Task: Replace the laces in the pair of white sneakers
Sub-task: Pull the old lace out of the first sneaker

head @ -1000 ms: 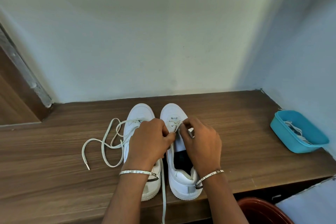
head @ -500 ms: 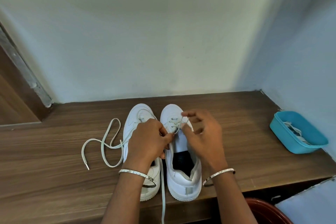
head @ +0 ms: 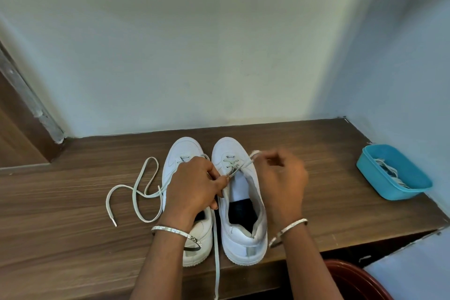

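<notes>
The sneaker on your right (head: 239, 236) stands on the wooden counter (head: 73, 238) with its toe to the wall (head: 219, 56) and its heel near the front edge. Only its lowest eyelets are threaded. Its lace (head: 239, 168) rises from those eyelets to your right hand (head: 282, 178), whose curled fingers pinch it near the tip, beside the toe. That hand is blurred, so the exact grip is hard to read. Your left hand (head: 192, 185) lies over the gap between the shoes, its fingers curled, with thumb and forefinger pinching the lace at the eyelet row.

The other sneaker (head: 180, 153) stands just beside, parallel, partly under your left wrist. Its loose lace (head: 136, 192) loops out over the counter to your left. A strand (head: 216, 263) runs down between the two shoes and hangs over the front edge. A silver bangle (head: 175, 230) circles each wrist.

Well apart to your right, against the side wall, a blue tub (head: 399, 193) holds white laces (head: 389, 173). Below the counter's right end shows the rim of a dark red basin (head: 353, 282).
</notes>
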